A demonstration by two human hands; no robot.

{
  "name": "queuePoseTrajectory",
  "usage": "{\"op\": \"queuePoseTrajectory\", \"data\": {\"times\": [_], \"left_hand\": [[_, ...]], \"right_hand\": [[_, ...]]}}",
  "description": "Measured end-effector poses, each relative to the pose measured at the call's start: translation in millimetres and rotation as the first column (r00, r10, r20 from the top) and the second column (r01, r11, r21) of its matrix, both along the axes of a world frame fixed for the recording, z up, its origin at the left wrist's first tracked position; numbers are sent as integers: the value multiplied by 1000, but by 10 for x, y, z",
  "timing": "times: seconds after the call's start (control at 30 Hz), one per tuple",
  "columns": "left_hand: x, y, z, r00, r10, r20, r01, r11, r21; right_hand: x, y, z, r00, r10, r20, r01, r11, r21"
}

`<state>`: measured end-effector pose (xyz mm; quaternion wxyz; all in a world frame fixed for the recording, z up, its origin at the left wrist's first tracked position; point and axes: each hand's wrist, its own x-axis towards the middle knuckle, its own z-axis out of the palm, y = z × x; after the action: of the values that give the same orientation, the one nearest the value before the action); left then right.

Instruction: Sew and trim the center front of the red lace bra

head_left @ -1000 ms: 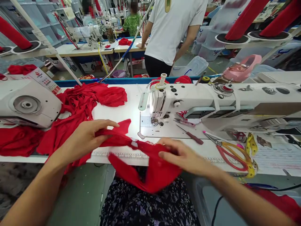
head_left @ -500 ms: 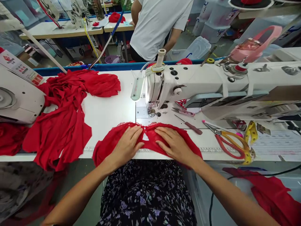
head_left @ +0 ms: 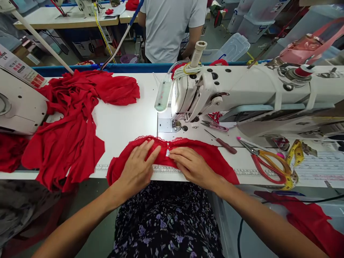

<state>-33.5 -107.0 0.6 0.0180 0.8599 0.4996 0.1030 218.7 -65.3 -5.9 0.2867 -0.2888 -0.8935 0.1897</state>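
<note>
A red lace-edged bra point(head_left: 161, 156) lies spread on the white table, its scalloped lace edge facing the sewing machine and a small gap at its middle. On its left half my left hand point(head_left: 137, 167) rests flat, thumb apart from the fingers, holding nothing. My right hand point(head_left: 195, 167) is at the right edge of the middle gap, its fingers drawn together and pinching the fabric there; the fingertips' underside is hidden. Just beyond the lace stands the sewing machine's presser foot point(head_left: 176, 125), apart from the bra.
A heap of red fabric pieces point(head_left: 72, 118) covers the table's left part. To the right lie a seam-ripper-like tool point(head_left: 225, 146), thread snips point(head_left: 215, 125), orange-handled scissors point(head_left: 268, 165) and a yellow tape measure point(head_left: 295, 152). A person in a white shirt point(head_left: 172, 28) is beyond the table.
My right fingers have drawn together at the middle gap, which looks narrower. My left hand has shifted slightly left and towards me. The camera view has shifted a little.
</note>
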Motion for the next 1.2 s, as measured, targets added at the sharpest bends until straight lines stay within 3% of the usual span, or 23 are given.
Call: {"op": "queuePoseTrajectory", "data": {"times": [0.13, 0.27, 0.33, 0.4, 0.47, 0.57, 0.67, 0.73, 1.0, 1.2], "left_hand": [[-519, -31, 183, 960, 118, -253, -121, 993, 3], [-1017, -12, 568, 878, 267, -398, -261, 963, 70], [-1004, -51, 721, 839, 386, -384, -331, 922, 203], [-779, -129, 750, 888, 346, -304, -288, 932, 219], [-414, -218, 628, 985, 97, -144, -74, 984, 159], [139, -304, 258, 993, -120, 11, 115, 969, 220], [422, -319, -83, 995, -102, 14, 95, 959, 266], [444, -318, -195, 997, -71, -7, 70, 959, 274], [306, -303, -152, 989, -85, -124, 102, 984, 144], [275, -307, -214, 992, -53, -116, 73, 983, 167]], "right_hand": [[-20, 27, -61, 998, 7, 62, -5, 1000, -29], [-3, 32, -69, 997, -1, 81, 4, 1000, -31], [-4, 30, -57, 996, -5, 86, 7, 1000, -25], [-14, 27, -43, 996, -10, 87, 12, 1000, -16], [-37, 29, -27, 998, -14, 68, 14, 1000, -7], [-92, 52, -13, 1000, 10, 24, -10, 1000, -9], [-132, 103, -23, 999, 19, 36, -18, 999, -28], [-128, 142, -39, 998, 27, 52, -24, 999, -49], [-45, 191, -72, 999, 37, 38, -32, 992, -121], [-19, 209, -82, 996, 62, 63, -53, 989, -136]]}}
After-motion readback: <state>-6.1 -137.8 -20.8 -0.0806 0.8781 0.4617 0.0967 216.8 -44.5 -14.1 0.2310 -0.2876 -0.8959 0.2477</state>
